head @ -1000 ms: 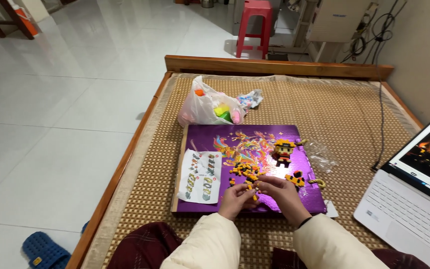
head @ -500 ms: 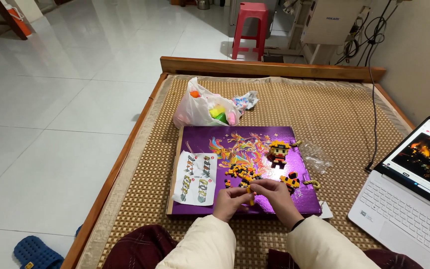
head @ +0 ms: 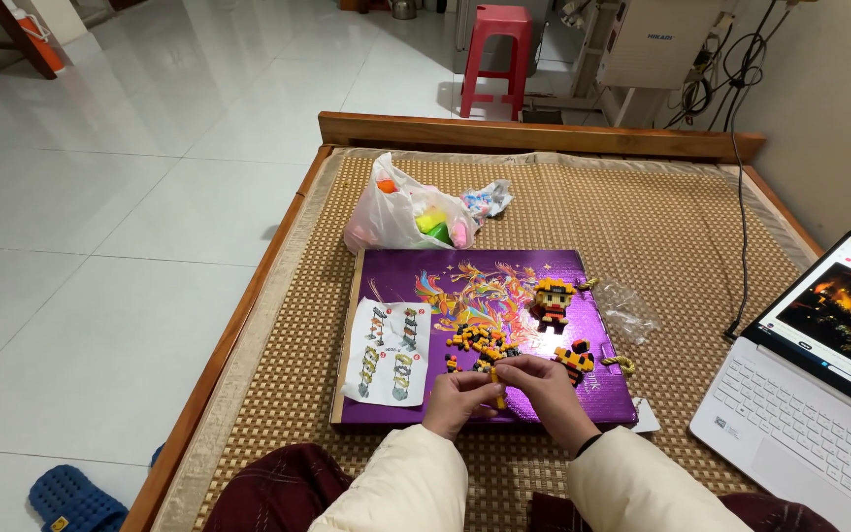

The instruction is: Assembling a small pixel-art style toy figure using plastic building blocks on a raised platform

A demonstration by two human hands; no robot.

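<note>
A small yellow brick piece (head: pixel 497 391) is pinched between the fingertips of both hands, held just above the near edge of a purple box (head: pixel 504 276). The left hand (head: pixel 457 397) is closed on the lower part of the piece, fingers curled in. The right hand (head: pixel 544 386) is closed on its upper end from the other side; the two hands touch at the fingertips.

Just beyond the hands, a loose heap of orange and black bricks (head: pixel 480 342) lies on the box lid. A finished block figure (head: pixel 553 300) lies farther back on the lid, and a smaller part-built assembly (head: pixel 576 358) sits just right of the right hand. An instruction sheet (head: pixel 392 351) lies flat on the left part of the box.

The box rests on a woven mat (head: pixel 662 217) over a wooden-framed bed (head: pixel 534 132). A white plastic bag (head: pixel 401 219) with coloured contents lies behind the box. An empty clear wrapper (head: pixel 628 309) lies to its right. An open laptop (head: pixel 819 384) stands at the right edge, screen lit.
</note>
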